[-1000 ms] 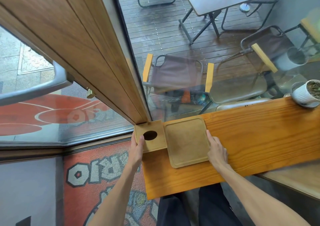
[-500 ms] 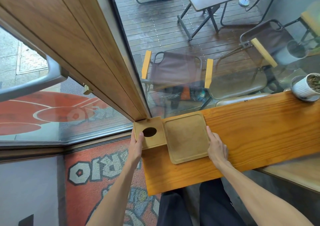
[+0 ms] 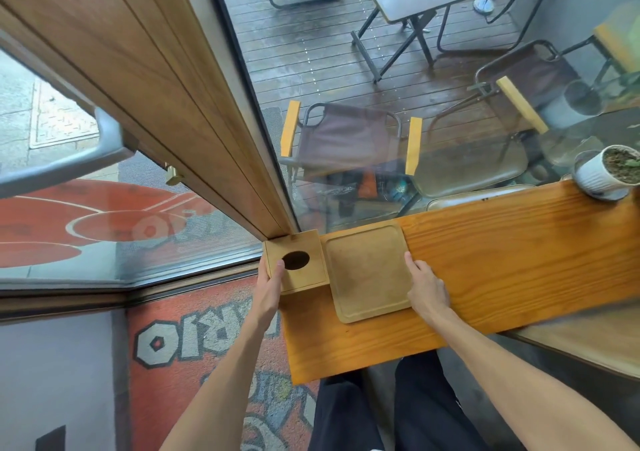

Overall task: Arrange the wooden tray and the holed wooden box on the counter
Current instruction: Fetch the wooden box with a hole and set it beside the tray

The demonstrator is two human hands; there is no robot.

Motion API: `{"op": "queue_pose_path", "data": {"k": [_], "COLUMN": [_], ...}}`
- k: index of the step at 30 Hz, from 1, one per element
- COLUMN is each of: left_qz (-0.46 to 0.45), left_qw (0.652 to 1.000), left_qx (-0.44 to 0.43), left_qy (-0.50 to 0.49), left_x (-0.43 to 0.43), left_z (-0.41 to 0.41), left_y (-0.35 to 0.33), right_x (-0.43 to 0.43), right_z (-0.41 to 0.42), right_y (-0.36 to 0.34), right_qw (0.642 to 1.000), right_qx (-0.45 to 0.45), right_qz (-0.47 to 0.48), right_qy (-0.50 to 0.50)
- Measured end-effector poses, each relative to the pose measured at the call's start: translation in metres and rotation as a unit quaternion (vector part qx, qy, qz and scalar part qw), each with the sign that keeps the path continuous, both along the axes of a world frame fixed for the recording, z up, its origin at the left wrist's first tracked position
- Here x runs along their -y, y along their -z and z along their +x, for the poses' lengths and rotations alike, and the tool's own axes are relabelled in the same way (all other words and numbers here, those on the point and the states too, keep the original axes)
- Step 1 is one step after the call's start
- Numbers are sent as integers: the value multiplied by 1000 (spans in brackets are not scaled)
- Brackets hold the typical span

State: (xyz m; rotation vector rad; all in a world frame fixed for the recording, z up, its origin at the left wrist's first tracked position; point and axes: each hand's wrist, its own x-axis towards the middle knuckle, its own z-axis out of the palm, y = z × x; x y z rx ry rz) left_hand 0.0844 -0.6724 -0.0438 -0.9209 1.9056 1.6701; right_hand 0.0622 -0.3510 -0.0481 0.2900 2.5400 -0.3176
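Note:
The holed wooden box (image 3: 308, 276) stands at the far left end of the orange wooden counter (image 3: 519, 260), up against the window frame. Its top has one dark oval hole. My left hand (image 3: 269, 284) clasps the box's near left corner, thumb on top beside the hole. The flat square wooden tray (image 3: 367, 270) lies directly to the right of the box, their edges touching. My right hand (image 3: 425, 286) rests with fingers pressed against the tray's right edge.
A white pot with soil (image 3: 609, 170) stands at the counter's far right. A glass window and wooden door frame (image 3: 207, 104) rise behind the box. Beyond the glass are folding chairs and a table. A red printed mat (image 3: 207, 346) covers the floor left of the counter.
Both hands stay in place on the box and tray; these have barely shifted on the counter. Only the view has moved slightly.

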Motion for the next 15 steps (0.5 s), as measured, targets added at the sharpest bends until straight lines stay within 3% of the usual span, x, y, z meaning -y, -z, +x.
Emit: {"op": "queue_pose_path", "data": {"k": [3, 6, 9, 12, 15], "left_qz": [46, 30, -25, -76, -78], "left_qw": [999, 997, 998, 995, 995], "left_qx": [14, 8, -28, -65, -35], "left_qy": [-18, -76, -47, 20, 55], "left_x": [2, -3, -12, -19, -22], "left_z": [0, 4, 9, 9, 11], "left_y": [-12, -26, -42, -50, -56], "right_x": [7, 28, 71, 116, 139], "right_z": [-13, -21, -17, -11, -7], "right_y": [-12, -29, -56, -66, -48], "right_qw": [997, 998, 995, 981, 971], "right_qx": [71, 52, 34, 91, 131], "right_qz": [19, 12, -80, -173, -199], "right_qy": [-11, -22, -53, -18, 17]}}
